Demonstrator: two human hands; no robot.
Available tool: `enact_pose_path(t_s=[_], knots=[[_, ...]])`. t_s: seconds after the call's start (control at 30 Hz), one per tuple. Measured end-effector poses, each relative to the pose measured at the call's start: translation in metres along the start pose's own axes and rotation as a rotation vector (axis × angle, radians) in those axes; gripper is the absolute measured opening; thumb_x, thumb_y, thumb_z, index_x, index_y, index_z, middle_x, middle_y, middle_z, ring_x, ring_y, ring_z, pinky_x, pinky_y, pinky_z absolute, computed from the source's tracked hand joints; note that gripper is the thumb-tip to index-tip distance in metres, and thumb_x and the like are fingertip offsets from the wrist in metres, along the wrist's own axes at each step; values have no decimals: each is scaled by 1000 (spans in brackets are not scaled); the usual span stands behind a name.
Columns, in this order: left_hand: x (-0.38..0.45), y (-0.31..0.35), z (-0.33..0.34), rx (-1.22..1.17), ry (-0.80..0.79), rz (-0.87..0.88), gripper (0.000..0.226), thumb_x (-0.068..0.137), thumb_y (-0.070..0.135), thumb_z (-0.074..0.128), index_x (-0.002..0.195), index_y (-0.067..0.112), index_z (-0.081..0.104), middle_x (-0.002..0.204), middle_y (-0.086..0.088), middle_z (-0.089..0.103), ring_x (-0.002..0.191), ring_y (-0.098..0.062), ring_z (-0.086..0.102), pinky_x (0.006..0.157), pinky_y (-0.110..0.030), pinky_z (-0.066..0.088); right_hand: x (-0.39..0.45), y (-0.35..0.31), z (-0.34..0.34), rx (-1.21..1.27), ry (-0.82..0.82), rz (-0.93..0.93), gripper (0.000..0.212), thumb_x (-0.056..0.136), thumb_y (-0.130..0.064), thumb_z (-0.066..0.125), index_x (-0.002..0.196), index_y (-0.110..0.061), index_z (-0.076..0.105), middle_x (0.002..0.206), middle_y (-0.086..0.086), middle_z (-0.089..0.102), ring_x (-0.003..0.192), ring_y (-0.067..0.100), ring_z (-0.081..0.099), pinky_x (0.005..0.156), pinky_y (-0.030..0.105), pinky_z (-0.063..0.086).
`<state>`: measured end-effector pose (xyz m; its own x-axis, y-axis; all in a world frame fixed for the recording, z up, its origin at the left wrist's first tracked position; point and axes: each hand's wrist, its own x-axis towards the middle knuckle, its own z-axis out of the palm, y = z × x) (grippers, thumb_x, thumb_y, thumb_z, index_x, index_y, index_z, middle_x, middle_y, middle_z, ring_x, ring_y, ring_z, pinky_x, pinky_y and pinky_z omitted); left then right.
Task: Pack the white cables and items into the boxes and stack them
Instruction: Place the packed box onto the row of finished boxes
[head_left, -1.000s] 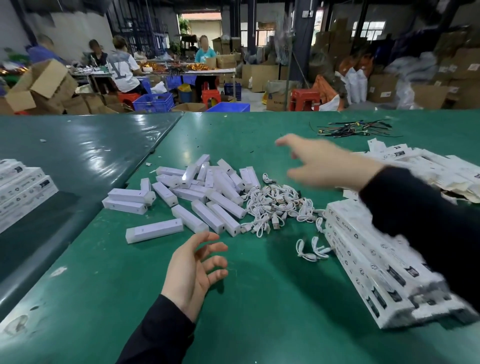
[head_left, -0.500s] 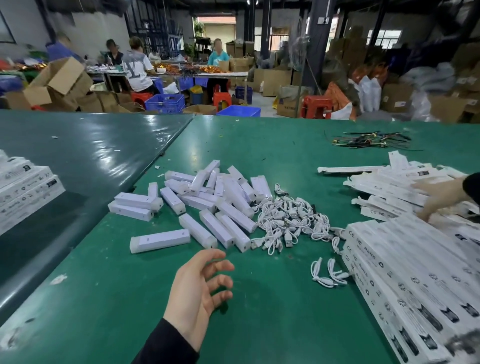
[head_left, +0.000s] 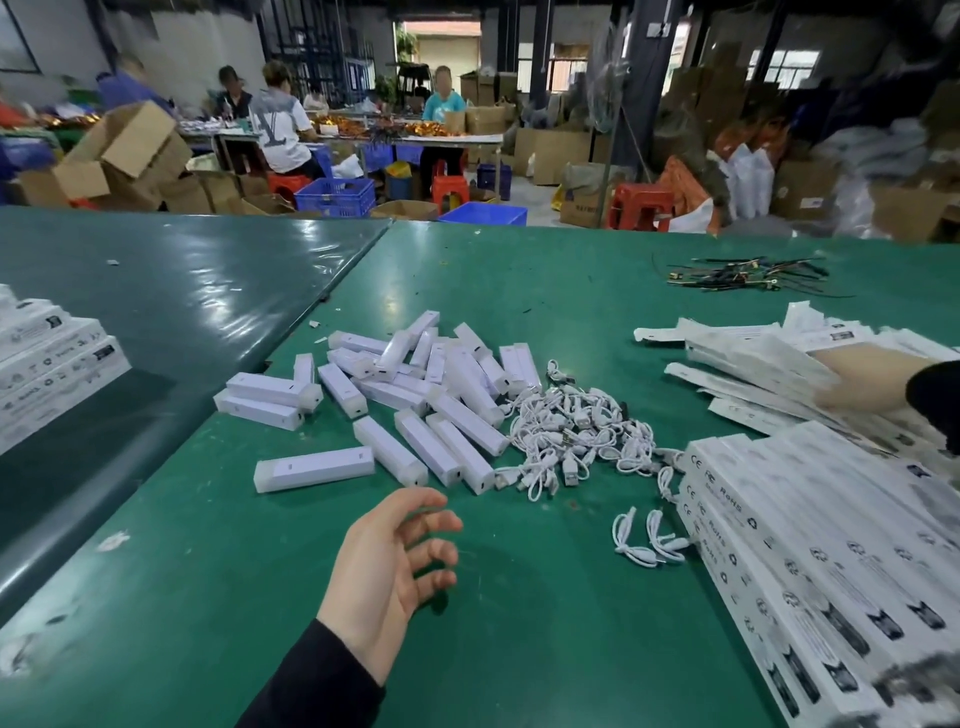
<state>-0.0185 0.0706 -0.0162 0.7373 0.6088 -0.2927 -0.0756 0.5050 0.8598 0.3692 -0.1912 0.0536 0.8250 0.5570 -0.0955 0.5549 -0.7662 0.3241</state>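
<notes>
A heap of white oblong items (head_left: 415, 400) lies in the middle of the green table (head_left: 519, 649). A tangle of short white cables (head_left: 571, 441) sits just right of it, with two loose cables (head_left: 644, 540) nearer me. Printed white boxes (head_left: 810, 545) are stacked at the near right. Behind them lies a pile of flat, unfolded box sleeves (head_left: 753, 358). My left hand (head_left: 389, 566) hovers over bare table near the items, fingers spread, holding nothing. My right hand (head_left: 872, 384) lies on the flat sleeves at the right edge; its grip is unclear.
More printed white boxes (head_left: 47, 374) are stacked on the darker table at the far left. A bundle of thin black wires (head_left: 748, 275) lies at the far right. Beyond the table edge, people sit working among cardboard cartons, blue crates and red stools.
My right hand swung from above the cables to the right and came down on the flat sleeves. My left hand stayed in place, open.
</notes>
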Motion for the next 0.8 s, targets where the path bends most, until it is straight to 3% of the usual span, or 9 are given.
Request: enact_pose_path(t_s=[0.13,0.27,0.37,0.47,0.57,0.7,0.8], knots=[[2,-2,0,18,-7,18,8,92,14,51,88,9,56,66,-6,60,45,-16,48,40,-24,44,19,-33,-69,28,138,-73,28,96,-16,54,122,-7,59,97,7,63,85,23,59,79,30,48],[4,-3,-1,12,14,14,8,92,14,51,88,10,57,65,-5,60,44,-16,48,40,-23,43,-3,-92,-152,178,418,-267,22,94,-17,57,114,-9,58,87,10,63,67,19,52,60,25,37],[5,-2,-2,-12,35,29,8,93,13,51,89,10,57,65,-5,61,44,-16,49,41,-22,42,-34,-161,-182,309,532,-414,19,93,-19,55,110,-12,58,87,6,60,71,23,54,60,27,41],[4,0,-5,-5,100,101,8,93,12,51,89,11,57,65,-3,62,44,-14,49,42,-22,41,-68,-238,-159,86,654,-409,23,93,-17,50,115,-16,51,80,9,52,66,27,47,48,26,26],[6,1,-8,-6,239,203,10,97,7,46,95,13,54,77,-6,62,49,-14,51,42,-23,42,-98,-298,-97,16,511,-443,34,93,-17,55,126,-15,45,103,5,61,87,28,63,49,28,17],[7,3,-8,-82,293,266,21,96,0,45,113,12,41,86,-8,57,65,-18,55,49,-24,49,-114,-309,-46,264,304,-427,69,81,-65,62,126,-18,38,124,8,47,92,31,63,63,35,39],[6,2,-5,-102,286,294,27,95,-2,48,115,13,39,88,-11,56,70,-20,59,60,-28,53,-120,-290,-36,522,253,-480,62,85,-56,64,133,-25,38,125,1,44,100,28,59,78,38,48]])
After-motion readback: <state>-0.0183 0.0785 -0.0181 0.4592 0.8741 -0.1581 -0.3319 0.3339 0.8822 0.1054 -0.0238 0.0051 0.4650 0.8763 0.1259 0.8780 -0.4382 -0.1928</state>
